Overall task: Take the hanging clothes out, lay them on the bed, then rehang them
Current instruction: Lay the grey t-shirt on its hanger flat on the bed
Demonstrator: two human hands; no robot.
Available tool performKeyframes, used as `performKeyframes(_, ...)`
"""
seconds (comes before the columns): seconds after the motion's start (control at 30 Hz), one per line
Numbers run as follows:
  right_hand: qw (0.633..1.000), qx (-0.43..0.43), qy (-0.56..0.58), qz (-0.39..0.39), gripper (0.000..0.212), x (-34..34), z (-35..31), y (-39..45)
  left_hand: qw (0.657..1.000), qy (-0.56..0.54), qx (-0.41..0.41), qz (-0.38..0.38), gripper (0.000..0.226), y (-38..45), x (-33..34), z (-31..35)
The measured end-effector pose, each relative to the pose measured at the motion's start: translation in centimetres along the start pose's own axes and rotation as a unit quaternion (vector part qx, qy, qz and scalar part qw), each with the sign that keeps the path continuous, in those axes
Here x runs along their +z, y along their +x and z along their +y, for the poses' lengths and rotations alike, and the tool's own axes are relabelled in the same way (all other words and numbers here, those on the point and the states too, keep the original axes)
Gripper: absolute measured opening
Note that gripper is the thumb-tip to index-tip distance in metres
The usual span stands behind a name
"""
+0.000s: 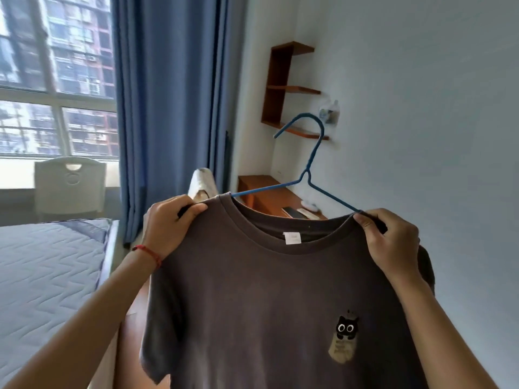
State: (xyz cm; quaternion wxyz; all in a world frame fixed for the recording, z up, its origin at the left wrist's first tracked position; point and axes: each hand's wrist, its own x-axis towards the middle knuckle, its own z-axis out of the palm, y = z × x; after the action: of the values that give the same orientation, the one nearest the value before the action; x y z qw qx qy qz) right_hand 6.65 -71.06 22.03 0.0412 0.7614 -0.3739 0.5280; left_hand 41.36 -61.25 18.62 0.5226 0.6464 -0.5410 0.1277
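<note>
Bedroom w/ bed [42, 265] at left: person holds a grey T-shirt [269, 304] on a blue wire hanger [309, 178] up in mid-air. Left hand [168, 223] & right hand [390, 240] each pinch a shoulder. Fabric looks soft, light, floppy; the shoulders seem the best hold.

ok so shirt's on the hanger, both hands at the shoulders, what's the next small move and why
Probably free one hand and take the hanger by its hook. The shirt already sits on it, with the left hand and right hand each pinching a shoulder, and the hook stands free above the collar. No rail is in view, so it would have to be carried there.
</note>
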Motion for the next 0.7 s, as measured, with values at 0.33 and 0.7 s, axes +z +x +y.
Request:
performKeyframes(0.33, 0.990, -0.010, 0.119, -0.069, 0.016, 21.1, 1.8, 8.6, 0.975, 0.216, -0.018, 0.055, 0.047, 6.8, 1.4, -10.2)
performKeyframes(0.7, 0.922, -0.071, 0.264, -0.275, 0.016, 43.7, 3.1, 18.3, 0.926, 0.314, -0.142, 0.156, 0.052, 12.0, 3.7, -20.3)
